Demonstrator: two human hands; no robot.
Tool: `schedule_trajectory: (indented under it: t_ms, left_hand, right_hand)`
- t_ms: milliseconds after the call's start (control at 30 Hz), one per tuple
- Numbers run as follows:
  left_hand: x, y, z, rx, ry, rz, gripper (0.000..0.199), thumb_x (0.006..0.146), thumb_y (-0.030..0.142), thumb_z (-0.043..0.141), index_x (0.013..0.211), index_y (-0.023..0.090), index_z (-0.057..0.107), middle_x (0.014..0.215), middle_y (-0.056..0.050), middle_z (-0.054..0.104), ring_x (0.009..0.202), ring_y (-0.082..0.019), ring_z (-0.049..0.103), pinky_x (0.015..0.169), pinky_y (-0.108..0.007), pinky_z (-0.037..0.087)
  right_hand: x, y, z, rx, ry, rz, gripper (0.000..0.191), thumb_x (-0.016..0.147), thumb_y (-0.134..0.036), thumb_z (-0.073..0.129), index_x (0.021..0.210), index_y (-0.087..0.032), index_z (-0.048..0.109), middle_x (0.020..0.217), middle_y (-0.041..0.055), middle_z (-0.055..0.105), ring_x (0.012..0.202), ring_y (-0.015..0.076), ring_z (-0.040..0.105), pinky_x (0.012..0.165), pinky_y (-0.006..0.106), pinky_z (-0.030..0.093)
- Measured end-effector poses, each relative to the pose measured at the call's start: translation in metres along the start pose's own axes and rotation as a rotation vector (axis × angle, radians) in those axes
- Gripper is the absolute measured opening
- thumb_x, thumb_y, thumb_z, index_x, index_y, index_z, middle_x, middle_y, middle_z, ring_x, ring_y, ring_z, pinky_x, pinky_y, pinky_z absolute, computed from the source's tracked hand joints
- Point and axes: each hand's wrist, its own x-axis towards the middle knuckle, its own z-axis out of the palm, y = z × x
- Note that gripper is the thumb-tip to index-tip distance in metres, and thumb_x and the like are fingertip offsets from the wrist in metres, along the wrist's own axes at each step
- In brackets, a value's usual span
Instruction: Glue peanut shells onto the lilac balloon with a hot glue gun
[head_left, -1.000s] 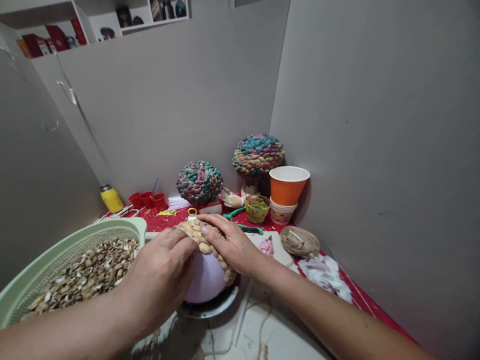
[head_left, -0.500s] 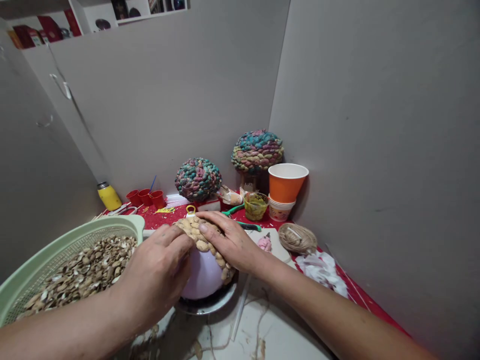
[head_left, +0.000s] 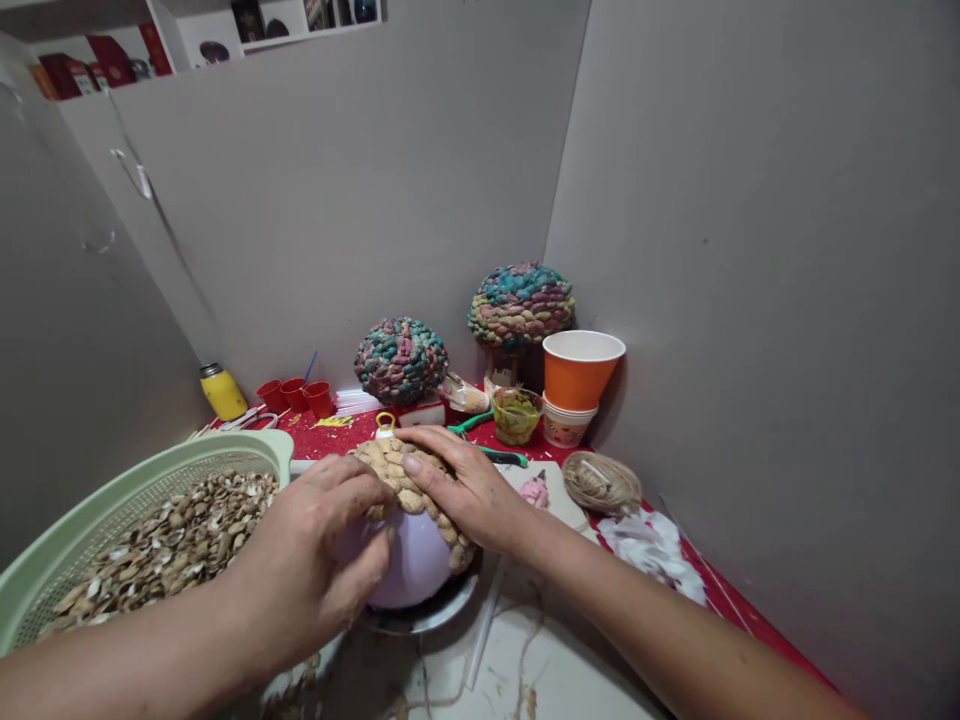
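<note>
A pale lilac balloon (head_left: 417, 562), its top covered with rows of peanut shells (head_left: 393, 460), sits in a round metal bowl (head_left: 435, 622). Draped over the shells, my right hand (head_left: 476, 492) holds the balloon from the right, thumb on the near side and fingers curved over the top. At the left edge of the shell rows is my left hand (head_left: 319, 545), its fingertips touching the shells. Its thumb stands apart from the fingers, in front of the balloon. I see nothing in that hand, though its palm is hidden.
A green basket (head_left: 281, 450) of loose shells stands at left. Behind are two coloured shell-covered domes (head_left: 401, 360), red cups (head_left: 318, 400), a glass bowl (head_left: 517, 415) and an orange paper cup (head_left: 581, 375). Twine (head_left: 601, 482) and white plastic (head_left: 652, 553) lie at right.
My left thumb and fingers have come apart, and the thumb has moved down in front of the balloon. My right hand stays on the shells. The view has shifted slightly.
</note>
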Motion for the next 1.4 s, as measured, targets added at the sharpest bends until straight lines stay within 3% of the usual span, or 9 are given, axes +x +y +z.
schedule_trajectory:
  t_ms: [100, 233, 300, 467, 567, 667, 733, 867, 1400]
  left_hand:
    - [-0.001, 0.000, -0.007, -0.012, 0.082, 0.000, 0.018, 0.080, 0.007, 0.054, 0.090, 0.020, 0.061, 0.085, -0.003, 0.069, 0.079, -0.017, 0.063, 0.071, -0.030, 0.051]
    - [0.006, -0.017, -0.014, -0.004, 0.174, -0.156, 0.015, 0.085, 0.020, 0.055, 0.098, 0.018, 0.063, 0.097, -0.007, 0.071, 0.092, -0.021, 0.065, 0.083, -0.035, 0.052]
    - [0.012, -0.031, -0.013, -0.073, 0.128, -0.263, 0.024, 0.088, 0.031, 0.054, 0.105, 0.017, 0.064, 0.108, -0.009, 0.070, 0.103, -0.024, 0.064, 0.091, -0.039, 0.050]
    - [0.026, -0.060, 0.007, -0.437, -0.171, -0.457, 0.051, 0.090, 0.047, 0.050, 0.133, 0.019, 0.051, 0.139, -0.010, 0.057, 0.124, -0.026, 0.054, 0.103, -0.041, 0.044]
    - [0.028, -0.064, 0.019, -0.622, -0.242, -0.396, 0.046, 0.093, 0.042, 0.047, 0.134, 0.021, 0.051, 0.136, -0.007, 0.060, 0.122, -0.022, 0.057, 0.103, -0.036, 0.045]
    - [0.025, -0.063, 0.025, -0.630, -0.210, -0.338, 0.041, 0.094, 0.041, 0.047, 0.129, 0.021, 0.056, 0.132, -0.004, 0.063, 0.119, -0.021, 0.058, 0.102, -0.034, 0.045]
    - [0.023, -0.062, 0.026, -0.567, -0.196, -0.337, 0.039, 0.094, 0.042, 0.046, 0.124, 0.021, 0.059, 0.127, -0.004, 0.066, 0.115, -0.021, 0.061, 0.099, -0.034, 0.047]
    - [0.022, -0.061, 0.028, -0.463, -0.155, -0.350, 0.039, 0.093, 0.042, 0.045, 0.119, 0.020, 0.062, 0.121, -0.006, 0.069, 0.110, -0.023, 0.063, 0.096, -0.035, 0.048]
    - [0.018, -0.063, 0.039, -0.358, -0.070, -0.288, 0.038, 0.094, 0.042, 0.042, 0.115, 0.020, 0.064, 0.115, -0.007, 0.070, 0.106, -0.025, 0.063, 0.091, -0.037, 0.048]
  right_hand:
    - [0.000, 0.001, -0.001, 0.000, 0.002, 0.000, 0.035, 0.094, -0.038, 0.049, 0.121, -0.019, 0.059, 0.121, 0.0111, 0.061, 0.114, 0.0240, 0.055, 0.099, 0.041, 0.043]
    - [-0.002, 0.000, -0.001, 0.016, -0.024, 0.004, 0.034, 0.095, -0.038, 0.048, 0.121, -0.018, 0.059, 0.122, 0.0100, 0.061, 0.115, 0.0233, 0.055, 0.101, 0.039, 0.042]
    - [-0.004, 0.000, 0.000, 0.033, -0.038, -0.004, 0.035, 0.095, -0.038, 0.048, 0.122, -0.019, 0.057, 0.123, 0.0090, 0.060, 0.116, 0.0225, 0.055, 0.101, 0.037, 0.042]
    - [-0.005, 0.004, 0.002, 0.012, -0.077, -0.004, 0.037, 0.096, -0.039, 0.046, 0.128, -0.020, 0.052, 0.128, 0.0096, 0.058, 0.117, 0.0221, 0.055, 0.101, 0.037, 0.043]
    - [-0.005, 0.002, -0.003, -0.102, -0.048, -0.049, 0.037, 0.096, -0.037, 0.047, 0.129, -0.021, 0.051, 0.131, 0.0109, 0.056, 0.121, 0.0232, 0.052, 0.103, 0.041, 0.042]
    - [-0.008, -0.014, -0.010, -0.261, 0.094, -0.243, 0.033, 0.092, -0.030, 0.056, 0.124, -0.023, 0.054, 0.128, 0.0119, 0.057, 0.120, 0.0247, 0.052, 0.099, 0.043, 0.046]
    - [-0.012, -0.029, -0.012, -0.346, 0.150, -0.432, 0.026, 0.089, -0.019, 0.059, 0.115, -0.023, 0.058, 0.112, 0.0099, 0.063, 0.106, 0.0227, 0.059, 0.091, 0.040, 0.049]
    - [-0.020, -0.051, -0.007, -0.533, 0.046, -0.660, 0.016, 0.087, -0.009, 0.056, 0.095, -0.020, 0.064, 0.079, 0.0015, 0.066, 0.073, 0.0162, 0.061, 0.091, 0.041, 0.042]
    - [-0.026, -0.041, 0.006, -0.659, 0.017, -0.679, 0.022, 0.095, -0.012, 0.044, 0.092, -0.017, 0.065, 0.073, 0.0025, 0.067, 0.067, 0.0164, 0.060, 0.083, 0.039, 0.041]
